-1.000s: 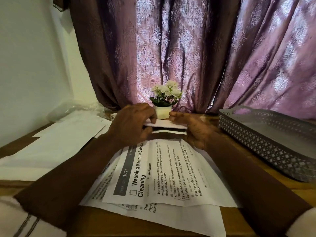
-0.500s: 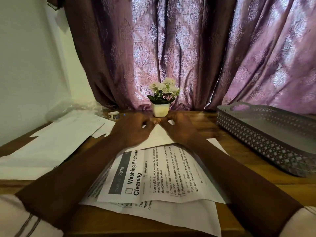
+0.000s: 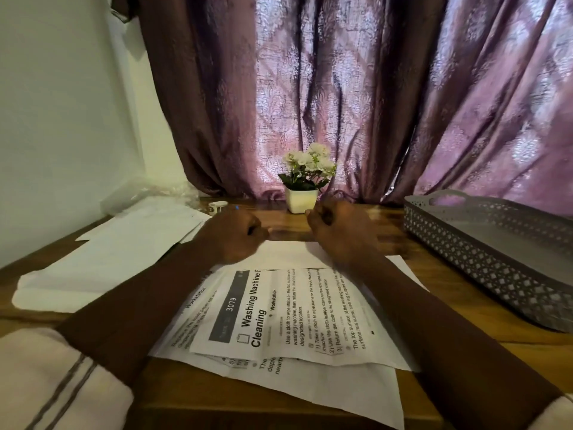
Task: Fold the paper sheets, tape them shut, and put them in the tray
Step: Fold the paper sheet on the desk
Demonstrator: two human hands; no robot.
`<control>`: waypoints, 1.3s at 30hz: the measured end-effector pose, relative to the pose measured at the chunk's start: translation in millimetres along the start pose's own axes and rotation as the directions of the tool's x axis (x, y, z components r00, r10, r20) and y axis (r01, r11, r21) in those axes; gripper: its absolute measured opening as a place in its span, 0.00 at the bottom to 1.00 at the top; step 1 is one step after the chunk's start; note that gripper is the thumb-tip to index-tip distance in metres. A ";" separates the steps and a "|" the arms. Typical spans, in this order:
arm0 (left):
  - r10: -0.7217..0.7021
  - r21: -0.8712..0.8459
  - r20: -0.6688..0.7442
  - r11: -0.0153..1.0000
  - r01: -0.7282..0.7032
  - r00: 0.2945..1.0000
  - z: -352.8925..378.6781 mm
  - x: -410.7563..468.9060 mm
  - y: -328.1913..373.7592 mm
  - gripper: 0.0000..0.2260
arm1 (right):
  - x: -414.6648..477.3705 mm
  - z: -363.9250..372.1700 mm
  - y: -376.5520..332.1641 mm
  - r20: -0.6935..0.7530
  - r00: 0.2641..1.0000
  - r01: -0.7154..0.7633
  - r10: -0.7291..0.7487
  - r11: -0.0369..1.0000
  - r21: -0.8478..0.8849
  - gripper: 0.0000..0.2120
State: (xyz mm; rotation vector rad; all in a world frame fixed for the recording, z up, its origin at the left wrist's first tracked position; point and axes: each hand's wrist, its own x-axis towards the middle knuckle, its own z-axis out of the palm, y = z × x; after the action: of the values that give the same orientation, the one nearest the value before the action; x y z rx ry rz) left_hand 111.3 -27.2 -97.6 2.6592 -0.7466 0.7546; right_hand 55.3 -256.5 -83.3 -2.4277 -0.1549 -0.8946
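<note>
A printed sheet headed "Washing Machine Cleaning" lies in front of me on other printed sheets. Its far end is folded back toward me, and the flap's white underside lies flat. My left hand has its fingers curled into a fist, with its heel on the flap's left end. My right hand is also curled, at the flap's right end; I see nothing held in either hand. The grey perforated tray stands at the right. A small tape roll sits beyond my left hand.
A white pot of white flowers stands at the table's back, just beyond my hands. Blank white sheets and a clear plastic bag lie at the left. Purple curtains hang behind the wooden table.
One second ago both hands held the sheet's far end lifted and doubled over. They laid it flat, then drew apart along the fold with the fingers curling in.
</note>
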 end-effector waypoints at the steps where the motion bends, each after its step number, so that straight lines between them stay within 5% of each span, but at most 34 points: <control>1: 0.038 -0.009 -0.020 0.999 -0.038 0.999 2.8 2.6 4.5 0.23 | -1.2 4.7 -2.2 0.063 0.997 0.031 -0.035 0.997 0.065 0.12; 7: 0.040 -0.092 0.034 0.995 -0.037 0.999 2.2 -0.8 8.7 0.14 | -8.8 30.1 -14.0 0.398 0.892 0.217 -0.215 0.975 0.041 0.07; 10: -0.112 0.093 0.096 0.990 0.103 0.989 -11.2 -1.8 -5.9 0.19 | -7.0 34.5 -10.7 0.382 0.899 0.205 -0.212 0.977 0.059 0.09; 18: -0.550 0.308 -0.156 0.762 0.570 0.820 -77.4 -40.3 -40.3 0.18 | -4.4 37.2 -7.5 0.391 0.890 0.232 -0.235 0.971 0.055 0.07; 23: -0.646 0.454 0.114 0.710 0.539 0.755 -96.0 -69.6 -44.0 0.31 | -6.6 34.9 -10.4 0.395 0.890 0.227 -0.228 0.973 0.049 0.07; 27: -0.607 0.478 0.155 0.736 0.479 0.779 -102.8 -72.6 -34.2 0.20 | -9.0 31.5 -12.4 0.408 0.886 0.213 -0.222 0.975 0.066 0.07; 32: -0.486 0.516 -0.153 0.703 0.489 0.860 -115.2 -67.0 -11.5 0.11 | -8.4 31.8 -10.5 0.394 0.892 0.195 -0.222 0.975 0.107 0.06; 36: -0.141 0.587 -0.270 0.760 0.279 0.953 -128.9 -42.9 26.5 0.10 | -5.3 27.1 -10.6 0.308 0.928 0.079 -0.210 0.918 0.388 0.15; 39: 0.270 0.593 -0.287 0.804 -0.051 0.919 -118.2 -17.1 60.5 0.07 | -6.3 11.4 -20.1 0.278 0.949 -0.108 -0.146 0.679 0.726 0.27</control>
State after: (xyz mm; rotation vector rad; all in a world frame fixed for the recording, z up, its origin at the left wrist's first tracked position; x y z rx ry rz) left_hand 17.4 -24.4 -2.3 2.8322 -0.7385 1.7077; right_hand 51.1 -233.0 -85.4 -1.7599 -0.5521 -0.3176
